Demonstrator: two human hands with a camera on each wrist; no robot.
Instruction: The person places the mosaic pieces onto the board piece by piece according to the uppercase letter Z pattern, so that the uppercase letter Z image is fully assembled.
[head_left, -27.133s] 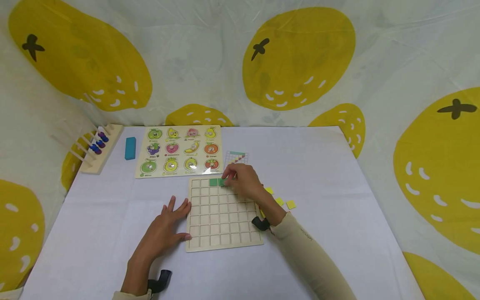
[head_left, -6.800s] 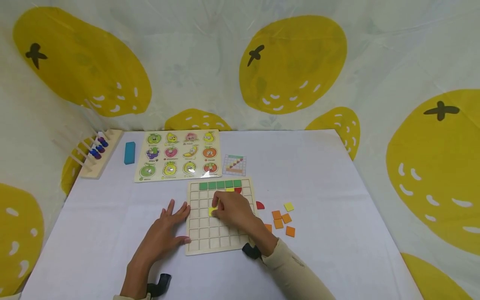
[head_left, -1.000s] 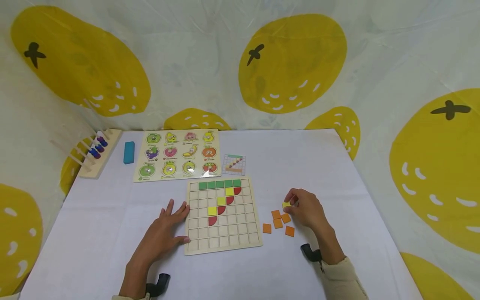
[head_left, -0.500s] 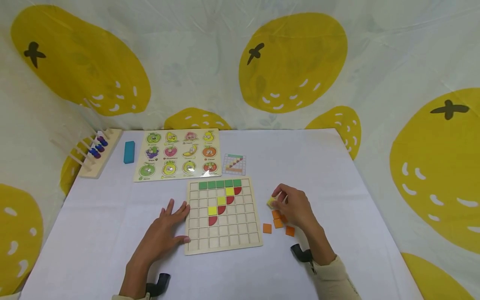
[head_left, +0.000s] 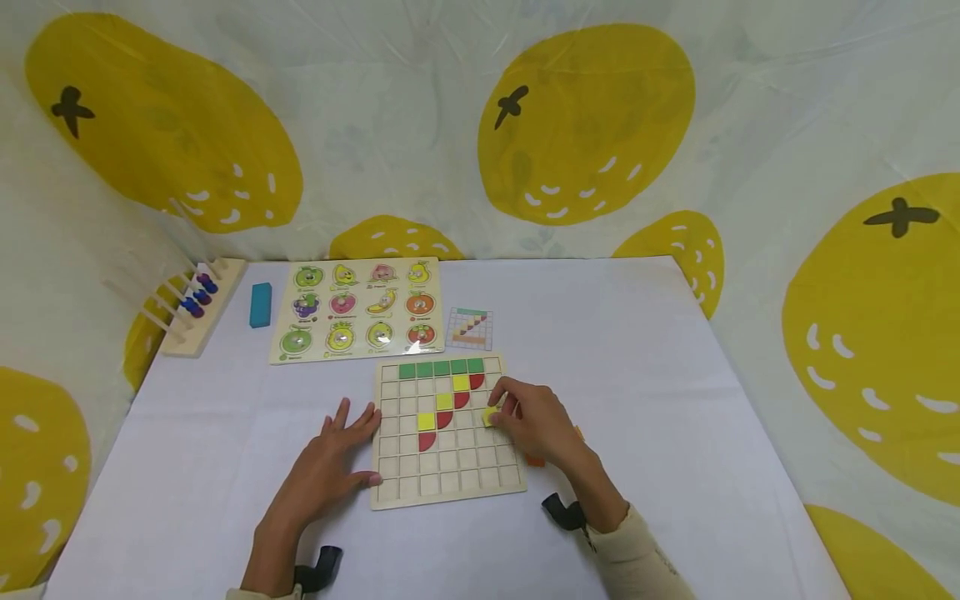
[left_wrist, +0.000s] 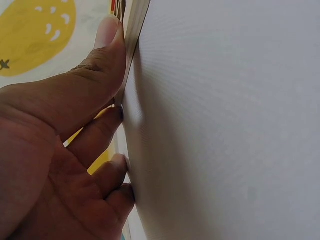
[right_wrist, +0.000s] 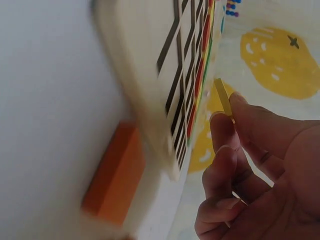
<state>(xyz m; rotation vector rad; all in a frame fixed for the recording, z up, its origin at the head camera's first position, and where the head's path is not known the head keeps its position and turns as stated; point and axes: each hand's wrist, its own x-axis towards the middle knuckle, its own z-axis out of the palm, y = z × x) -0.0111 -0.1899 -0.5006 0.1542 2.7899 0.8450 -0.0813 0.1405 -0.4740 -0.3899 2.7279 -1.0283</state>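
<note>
My right hand [head_left: 534,421] pinches a yellow square tile [head_left: 490,417] between thumb and forefinger, over the right side of a wooden grid board [head_left: 408,468]. Seen from the right wrist, the tile [right_wrist: 223,97] stands on edge at the fingertips. A row of green tiles [head_left: 441,367] fills part of the board's top row. Below it, yellow squares [head_left: 444,402] and red quarter-round tiles [head_left: 427,441] step diagonally down to the left. My left hand [head_left: 322,458] lies with fingers spread, its thumb and fingertips against the board's left edge.
Orange tiles [head_left: 536,460] lie right of the board, mostly behind the right hand. Behind the board are a pattern card [head_left: 470,328], a fruit puzzle [head_left: 360,320] and a blue block [head_left: 260,305]. A pegged wooden rack [head_left: 197,321] with beads stands far left.
My right hand has carried the yellow tile leftward from beside the orange tiles to over the board. Since the oldest frame, yellow and red tiles have joined the green row. The left hand stays put.
</note>
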